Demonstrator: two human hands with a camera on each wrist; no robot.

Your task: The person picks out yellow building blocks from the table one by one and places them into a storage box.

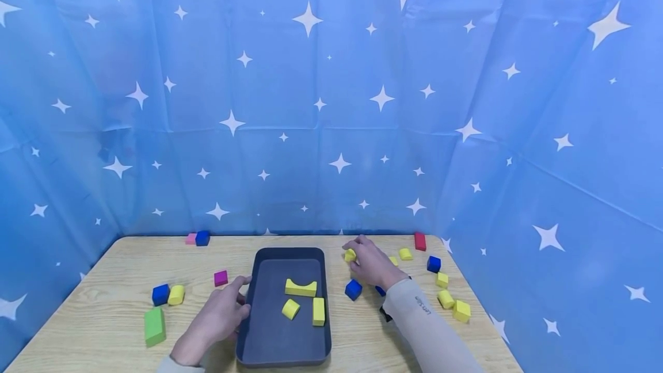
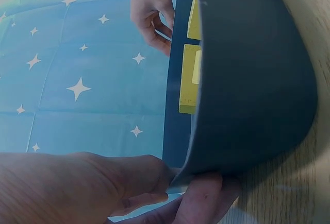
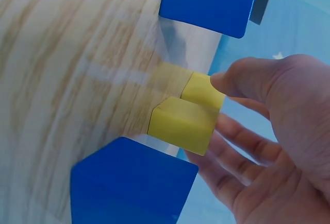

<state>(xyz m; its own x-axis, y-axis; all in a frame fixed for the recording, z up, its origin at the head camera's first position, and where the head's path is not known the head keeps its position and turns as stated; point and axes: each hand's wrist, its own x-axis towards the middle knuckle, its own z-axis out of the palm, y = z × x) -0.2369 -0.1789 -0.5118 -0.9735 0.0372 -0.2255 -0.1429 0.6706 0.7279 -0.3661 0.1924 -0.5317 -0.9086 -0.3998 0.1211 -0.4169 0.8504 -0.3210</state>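
Note:
At the left wall of a dark grey tray [image 1: 264, 332], my left hand [image 1: 220, 312] grips the rim. In the left wrist view one of its fingers [image 2: 202, 198] lies against the tray's outside, and part of the hand is hidden behind the wall. Inside the tray lie a yellow arch block [image 1: 301, 289], a yellow cylinder [image 1: 290, 309] and a yellow rectangular block [image 1: 318, 311]. Right of the tray, my right hand [image 1: 370, 262] pinches a small yellow block [image 1: 350, 255] near the table. Its thumb presses that block [image 3: 203, 90] in the right wrist view, with another yellow face [image 3: 183, 126] just in front.
A blue block [image 1: 354, 289] sits below the right hand. Several yellow blocks [image 1: 461, 311], a blue cube [image 1: 434, 263] and a red block [image 1: 420, 241] lie further right. Left are a green block [image 1: 154, 326], a magenta block [image 1: 220, 278] and blue blocks [image 1: 160, 295]. A starry curtain [image 1: 331, 131] borders the table.

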